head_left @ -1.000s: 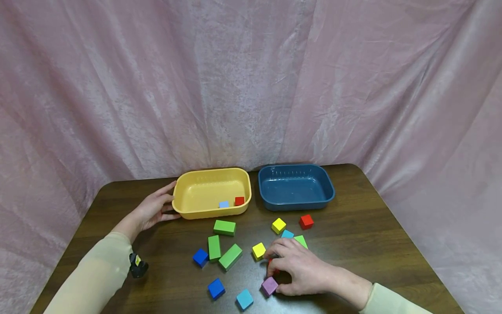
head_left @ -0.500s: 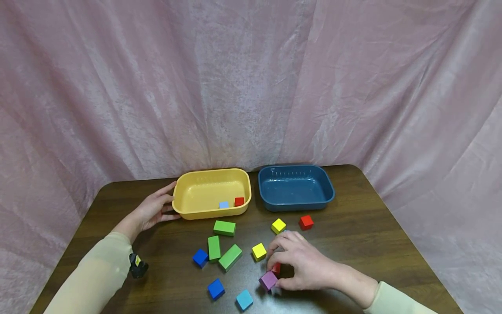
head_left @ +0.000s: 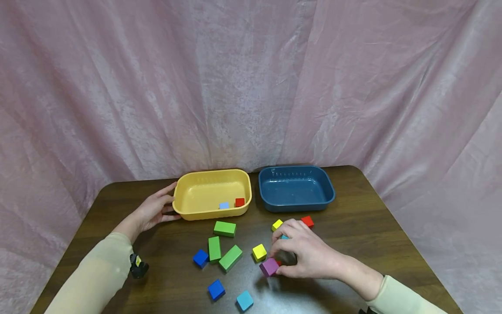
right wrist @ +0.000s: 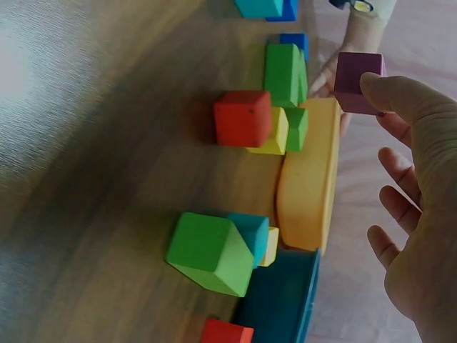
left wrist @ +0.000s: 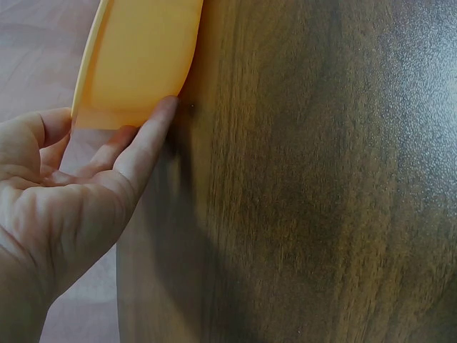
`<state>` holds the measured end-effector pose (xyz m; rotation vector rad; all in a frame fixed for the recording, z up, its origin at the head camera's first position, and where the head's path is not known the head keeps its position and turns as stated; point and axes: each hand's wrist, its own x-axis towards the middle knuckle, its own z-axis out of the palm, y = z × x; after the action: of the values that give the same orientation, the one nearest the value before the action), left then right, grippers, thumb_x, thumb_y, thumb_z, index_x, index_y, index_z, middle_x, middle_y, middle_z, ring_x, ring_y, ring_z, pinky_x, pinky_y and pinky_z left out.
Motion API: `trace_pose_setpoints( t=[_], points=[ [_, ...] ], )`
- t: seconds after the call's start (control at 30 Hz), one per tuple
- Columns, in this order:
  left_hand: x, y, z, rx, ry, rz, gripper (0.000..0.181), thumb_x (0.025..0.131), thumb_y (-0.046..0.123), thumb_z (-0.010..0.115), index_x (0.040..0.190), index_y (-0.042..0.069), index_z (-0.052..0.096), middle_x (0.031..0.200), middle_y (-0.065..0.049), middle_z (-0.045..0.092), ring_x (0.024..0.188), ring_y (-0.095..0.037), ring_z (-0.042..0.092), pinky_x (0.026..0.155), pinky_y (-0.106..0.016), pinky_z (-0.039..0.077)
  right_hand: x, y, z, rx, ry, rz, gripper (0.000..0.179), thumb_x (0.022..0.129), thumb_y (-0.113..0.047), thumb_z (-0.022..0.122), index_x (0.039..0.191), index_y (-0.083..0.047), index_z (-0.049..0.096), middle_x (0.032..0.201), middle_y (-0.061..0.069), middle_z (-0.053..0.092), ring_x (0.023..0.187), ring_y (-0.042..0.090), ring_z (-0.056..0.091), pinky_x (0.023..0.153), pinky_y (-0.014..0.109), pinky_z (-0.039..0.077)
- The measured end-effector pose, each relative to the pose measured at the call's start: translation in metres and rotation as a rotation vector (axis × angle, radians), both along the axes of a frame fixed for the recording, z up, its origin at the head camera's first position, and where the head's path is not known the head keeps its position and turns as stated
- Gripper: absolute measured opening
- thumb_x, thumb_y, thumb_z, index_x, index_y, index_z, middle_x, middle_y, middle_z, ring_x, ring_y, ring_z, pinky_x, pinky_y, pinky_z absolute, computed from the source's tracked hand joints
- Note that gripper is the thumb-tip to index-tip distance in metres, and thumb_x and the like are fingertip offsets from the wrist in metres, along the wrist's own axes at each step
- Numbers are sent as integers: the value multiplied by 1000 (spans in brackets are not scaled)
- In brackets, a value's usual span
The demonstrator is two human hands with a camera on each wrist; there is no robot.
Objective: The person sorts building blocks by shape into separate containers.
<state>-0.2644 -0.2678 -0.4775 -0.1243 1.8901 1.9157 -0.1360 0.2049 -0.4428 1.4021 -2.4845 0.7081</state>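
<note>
A purple cube (head_left: 269,267) is pinched between the thumb and finger of my right hand (head_left: 307,253), raised off the table with its shadow below. In the right wrist view the cube (right wrist: 353,82) sits at the thumb tip while the other fingers stand apart from it. Under that hand a red cube (right wrist: 243,118) is mostly hidden in the head view. At the back left my left hand (head_left: 150,211) rests spread against the left end of a yellow tray (head_left: 211,215). Its fairly straight fingertips touch the tray wall (left wrist: 143,64) in the left wrist view.
The yellow tray contains a red cube (head_left: 240,202) and a light blue block (head_left: 224,205). To its right stands a dark blue tray (head_left: 296,207). Several green blocks (head_left: 230,258), blue cubes (head_left: 216,289), yellow cubes (head_left: 259,252) and a light blue cube (head_left: 245,301) lie around the table.
My right hand has taken the purple cube up off the table and moved slightly away from me with it. The left hand and both trays have stayed in place.
</note>
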Motion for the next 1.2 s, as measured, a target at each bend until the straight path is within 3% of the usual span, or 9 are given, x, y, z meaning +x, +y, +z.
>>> trace_pose_setpoints(
  t=[0.3, 1.2],
  points=[
    [-1, 0, -2, 1, -2, -1, 69, 109, 16, 45, 166, 30, 9, 156, -25, 31, 121, -33, 61, 102, -58, 48, -9, 1, 15, -10, -15, -43, 29, 76, -37, 89, 99, -38, 71, 116, -18, 56, 117, 10, 45, 95, 41, 42],
    [1, 0, 0, 2, 6, 2, 68, 109, 15, 44, 166, 29, 9, 156, -26, 31, 121, -34, 61, 101, -57, 49, -32, -4, 49, -53, 36, -81, 29, 80, -35, 87, 106, -30, 74, 120, -9, 60, 120, 16, 46, 101, 46, 39]
  ],
)
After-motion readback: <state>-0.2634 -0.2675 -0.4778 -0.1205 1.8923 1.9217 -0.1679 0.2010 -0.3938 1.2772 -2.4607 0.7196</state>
